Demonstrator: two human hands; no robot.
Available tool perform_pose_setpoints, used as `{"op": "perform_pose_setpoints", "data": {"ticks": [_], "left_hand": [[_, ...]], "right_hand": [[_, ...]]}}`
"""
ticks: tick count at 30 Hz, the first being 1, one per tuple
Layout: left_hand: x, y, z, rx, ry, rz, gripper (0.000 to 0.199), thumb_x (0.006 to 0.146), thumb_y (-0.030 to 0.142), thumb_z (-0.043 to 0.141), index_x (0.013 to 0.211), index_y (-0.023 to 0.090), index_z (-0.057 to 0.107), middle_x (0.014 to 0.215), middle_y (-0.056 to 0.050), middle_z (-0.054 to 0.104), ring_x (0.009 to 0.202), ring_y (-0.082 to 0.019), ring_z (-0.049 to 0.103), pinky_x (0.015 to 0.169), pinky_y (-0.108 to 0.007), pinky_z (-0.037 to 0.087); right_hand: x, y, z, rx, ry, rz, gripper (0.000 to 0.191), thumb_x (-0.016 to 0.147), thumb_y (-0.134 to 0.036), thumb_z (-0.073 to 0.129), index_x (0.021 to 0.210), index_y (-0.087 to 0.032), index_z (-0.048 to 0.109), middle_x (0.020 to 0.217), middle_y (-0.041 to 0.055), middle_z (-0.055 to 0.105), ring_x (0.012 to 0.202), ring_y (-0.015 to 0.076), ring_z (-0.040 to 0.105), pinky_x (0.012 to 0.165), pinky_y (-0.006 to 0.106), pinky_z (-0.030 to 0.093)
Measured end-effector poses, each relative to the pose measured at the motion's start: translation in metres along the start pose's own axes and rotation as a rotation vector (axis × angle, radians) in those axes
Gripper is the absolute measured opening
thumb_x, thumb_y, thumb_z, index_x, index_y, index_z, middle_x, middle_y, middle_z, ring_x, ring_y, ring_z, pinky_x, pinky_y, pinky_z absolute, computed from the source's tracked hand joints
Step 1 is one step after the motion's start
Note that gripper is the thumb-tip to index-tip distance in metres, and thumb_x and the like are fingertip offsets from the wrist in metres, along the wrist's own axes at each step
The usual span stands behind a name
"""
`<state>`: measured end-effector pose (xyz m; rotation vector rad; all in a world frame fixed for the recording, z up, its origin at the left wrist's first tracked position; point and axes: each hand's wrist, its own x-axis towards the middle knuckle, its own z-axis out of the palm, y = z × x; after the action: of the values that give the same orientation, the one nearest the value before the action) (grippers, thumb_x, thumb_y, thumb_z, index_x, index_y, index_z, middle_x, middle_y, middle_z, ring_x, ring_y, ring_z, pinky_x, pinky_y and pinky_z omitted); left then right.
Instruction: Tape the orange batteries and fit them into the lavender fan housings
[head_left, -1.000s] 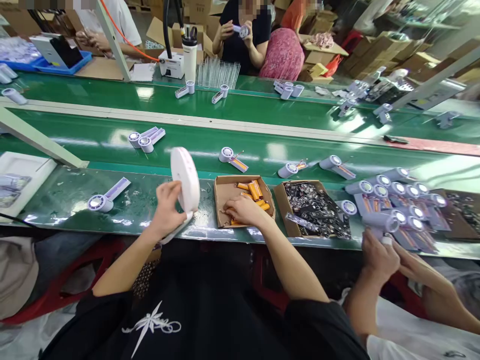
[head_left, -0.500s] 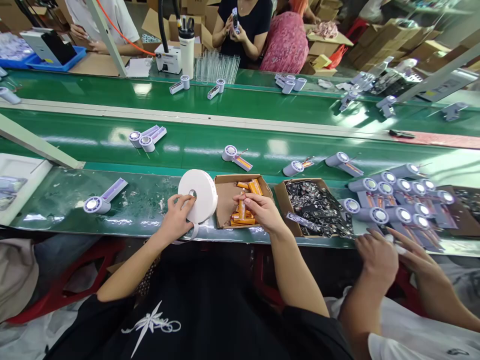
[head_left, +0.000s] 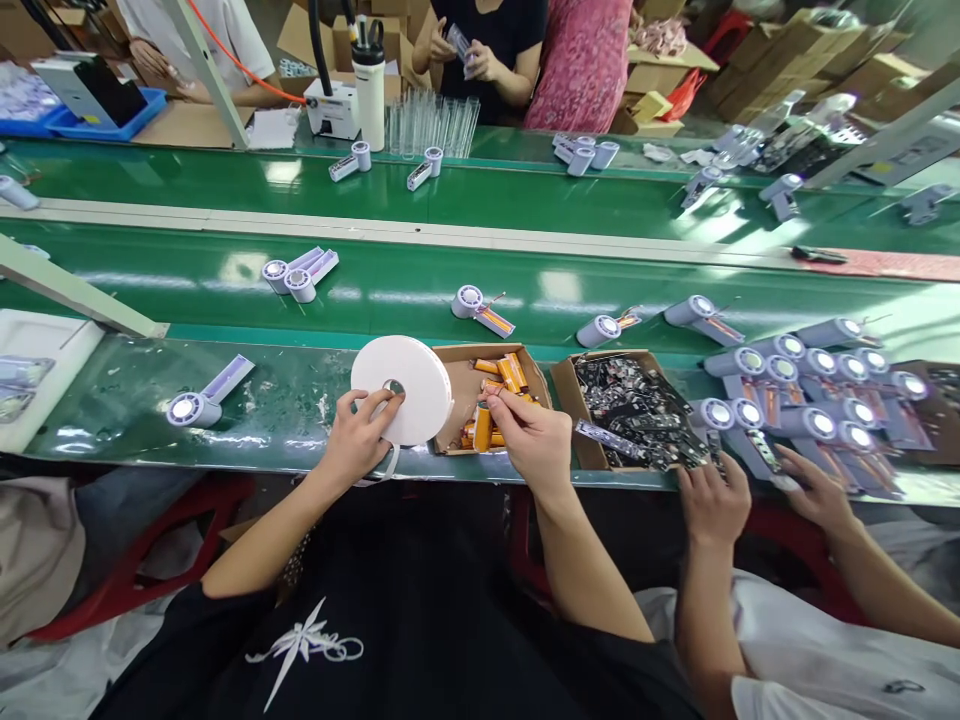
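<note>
My left hand is closed on a white tape roll, fingers over its flat face at the core hole. A loose strip of tape hangs under the roll. My right hand pinches the thin wires of an orange battery, which hangs at the open cardboard box. More orange batteries lie inside that box. The roll partly hides the box's left side.
Right of the batteries stands a box of black circuit boards. A co-worker's hands work beside many lilac fan bodies. One lilac fan body lies at left. Others rest on the green conveyor belt.
The tape roll has turned its flat face more toward me and shifted slightly right. My right hand still holds the battery, slightly further right. The co-worker's hands have moved apart.
</note>
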<state>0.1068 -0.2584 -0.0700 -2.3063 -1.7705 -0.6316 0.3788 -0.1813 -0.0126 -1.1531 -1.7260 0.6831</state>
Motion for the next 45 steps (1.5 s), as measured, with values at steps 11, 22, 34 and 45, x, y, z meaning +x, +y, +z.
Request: {"op": "perform_pose_setpoints", "data": {"ticks": [11, 22, 34, 45], "left_hand": [[0.004, 0.018, 0.002, 0.056, 0.101, -0.094, 0.068, 0.086, 0.011, 0.068, 0.150, 0.034, 0.065, 0.134, -0.007, 0.072, 0.112, -0.034, 0.043, 0.105, -0.051, 0.037], [0.016, 0.053, 0.009, 0.022, 0.080, -0.260, 0.069, 0.096, 0.057, 0.066, 0.154, 0.021, 0.056, 0.133, -0.020, 0.064, 0.117, -0.039, 0.046, 0.109, -0.064, 0.030], [-0.014, -0.049, -0.036, -0.094, -0.585, -0.255, 0.104, 0.075, 0.050, 0.086, 0.165, 0.023, 0.041, 0.152, -0.021, 0.055, 0.138, -0.043, 0.045, 0.112, -0.055, 0.039], [0.152, -0.169, 0.014, 0.082, -0.271, -0.542, 0.054, 0.104, 0.046, 0.051, 0.150, 0.019, 0.057, 0.161, -0.014, 0.051, 0.150, -0.039, 0.032, 0.124, -0.057, 0.024]], "right_hand": [[-0.018, 0.003, 0.021, 0.235, -0.024, 0.165, 0.033, 0.095, -0.044, 0.075, 0.120, -0.025, 0.083, 0.121, 0.0084, 0.081, 0.112, 0.0305, 0.079, 0.105, 0.047, 0.063], [-0.032, 0.008, 0.073, 0.790, 0.347, 0.491, 0.069, 0.081, -0.055, 0.085, 0.141, -0.026, 0.065, 0.129, 0.0109, 0.077, 0.122, 0.0276, 0.074, 0.107, 0.046, 0.062], [0.015, 0.056, -0.036, 0.827, 0.554, 0.286, 0.064, 0.072, -0.038, 0.096, 0.127, -0.033, 0.064, 0.115, 0.0011, 0.076, 0.103, 0.0179, 0.077, 0.091, 0.032, 0.065], [-0.011, 0.069, 0.008, 0.707, 0.383, 0.354, 0.065, 0.072, -0.040, 0.095, 0.115, -0.030, 0.046, 0.107, 0.0038, 0.077, 0.103, 0.0238, 0.079, 0.094, 0.043, 0.064]]}}
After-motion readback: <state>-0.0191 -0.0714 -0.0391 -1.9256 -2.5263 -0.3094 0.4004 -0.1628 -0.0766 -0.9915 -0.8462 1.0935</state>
